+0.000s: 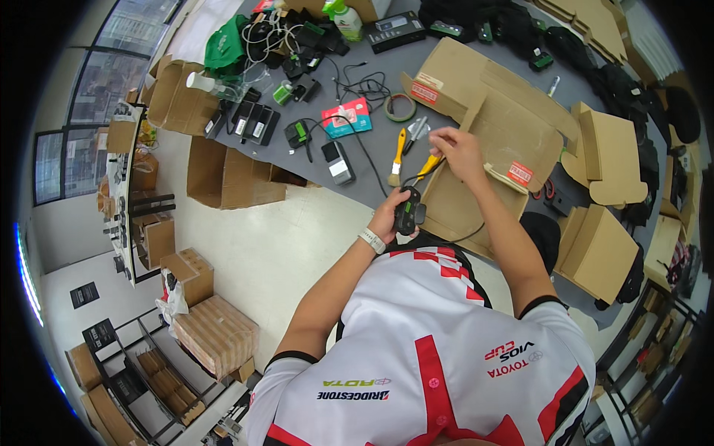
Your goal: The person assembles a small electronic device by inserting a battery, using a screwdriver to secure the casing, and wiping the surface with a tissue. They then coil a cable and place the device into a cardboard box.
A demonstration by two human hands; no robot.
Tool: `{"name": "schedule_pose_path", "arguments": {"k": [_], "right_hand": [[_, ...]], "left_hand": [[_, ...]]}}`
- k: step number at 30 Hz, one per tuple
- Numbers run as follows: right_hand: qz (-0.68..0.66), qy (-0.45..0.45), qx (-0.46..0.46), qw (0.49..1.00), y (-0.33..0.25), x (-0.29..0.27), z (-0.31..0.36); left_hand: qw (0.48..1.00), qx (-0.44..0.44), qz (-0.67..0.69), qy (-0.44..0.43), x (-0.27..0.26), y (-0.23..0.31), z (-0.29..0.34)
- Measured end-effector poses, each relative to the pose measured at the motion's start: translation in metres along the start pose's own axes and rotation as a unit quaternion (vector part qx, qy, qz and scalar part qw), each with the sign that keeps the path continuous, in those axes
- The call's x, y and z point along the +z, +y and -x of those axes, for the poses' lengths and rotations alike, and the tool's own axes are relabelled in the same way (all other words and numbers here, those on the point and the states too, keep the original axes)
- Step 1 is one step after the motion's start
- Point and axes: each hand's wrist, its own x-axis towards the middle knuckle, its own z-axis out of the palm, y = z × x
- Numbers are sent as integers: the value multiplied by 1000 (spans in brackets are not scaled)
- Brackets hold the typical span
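Note:
Near the front edge of the table, my left hand (387, 215) is wrapped round a small black electronic device (407, 211) with a cable trailing from it. My right hand (460, 152) is raised over the edge of an open cardboard box (513, 141), thumb and fingers pinched together; what they hold, if anything, is too small to make out. Just below those fingers shows a yellow handle (429, 166), partly hidden. Beside it lies a paintbrush (398, 157) with a yellow handle, and a black marker-like tool (413, 134) rests a little farther back.
Left on the grey table are a grey-and-black device (339, 163), a red-and-blue packet (346, 117), a tape roll (400, 108) and tangled cables (364, 83). A green spray bottle (343, 20) stands at the back. More open cardboard boxes (606, 156) sit to the right.

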Motion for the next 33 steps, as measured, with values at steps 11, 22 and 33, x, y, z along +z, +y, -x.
{"name": "schedule_pose_path", "arguments": {"k": [11, 22, 33], "right_hand": [[399, 46, -141, 905, 5, -12, -27], [184, -190, -149, 953, -35, 21, 95], [12, -168, -47, 985, 1, -32, 103]], "left_hand": [[999, -23, 35, -4, 0, 5, 2], [998, 34, 50, -13, 4, 8, -14], [634, 473, -612, 24, 66, 49, 20]]}}
